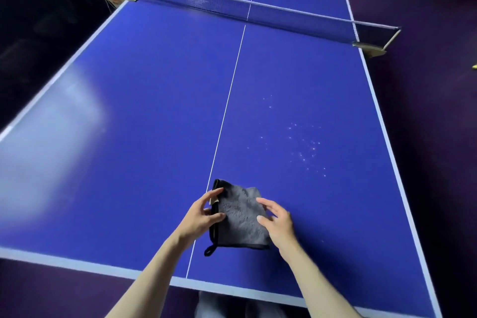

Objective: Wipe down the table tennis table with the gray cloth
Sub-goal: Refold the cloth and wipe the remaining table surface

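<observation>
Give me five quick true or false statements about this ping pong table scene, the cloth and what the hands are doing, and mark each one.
1. The gray cloth lies folded on the table tennis table. True.
2. Only the right hand touches the cloth. False: the left hand pinches its left edge and the right hand rests fingers on its right side.
3. Small white specks dot the surface beyond the cloth, right of the centre line. True.
4. The net has been taken off. False: it stretches across the table.
5. The cloth sits past the net. False: it lies near the person's end.
</observation>
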Demonstrator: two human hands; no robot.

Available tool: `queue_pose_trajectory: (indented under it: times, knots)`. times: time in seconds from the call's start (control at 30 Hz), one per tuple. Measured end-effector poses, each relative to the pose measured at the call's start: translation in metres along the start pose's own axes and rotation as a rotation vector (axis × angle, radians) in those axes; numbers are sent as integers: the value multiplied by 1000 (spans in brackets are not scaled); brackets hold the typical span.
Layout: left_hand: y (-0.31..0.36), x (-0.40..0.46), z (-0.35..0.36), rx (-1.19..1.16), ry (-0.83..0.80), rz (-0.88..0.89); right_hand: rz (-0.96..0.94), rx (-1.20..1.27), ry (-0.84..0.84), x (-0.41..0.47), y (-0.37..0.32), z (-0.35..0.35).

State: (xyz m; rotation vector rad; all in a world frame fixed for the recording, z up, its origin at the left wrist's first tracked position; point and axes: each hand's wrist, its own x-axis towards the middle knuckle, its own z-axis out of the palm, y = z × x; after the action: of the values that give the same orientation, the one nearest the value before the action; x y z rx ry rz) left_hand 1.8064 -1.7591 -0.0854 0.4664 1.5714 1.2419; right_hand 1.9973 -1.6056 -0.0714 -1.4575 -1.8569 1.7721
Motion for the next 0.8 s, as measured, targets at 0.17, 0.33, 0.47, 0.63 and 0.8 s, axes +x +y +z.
queue_pose_trajectory:
  times: [0.17,0.33,0.47,0.63,0.8]
  knots:
    - [-36,-12,5,120,-27,-105,-15,-125,8,-15,45,14]
    - [-38,-31,24,323,-32,-34,-69,-248,104,-40,65,9]
    - [-40,-39,49,417,-14,39,-103,-289,92,-48,71,-8]
    - [-51,-57,98,393,103,39,-199,-349,72,-64,85,-47]
    - [-74,-74,184,431,192,84,-234,-284,60,-86,132,-117]
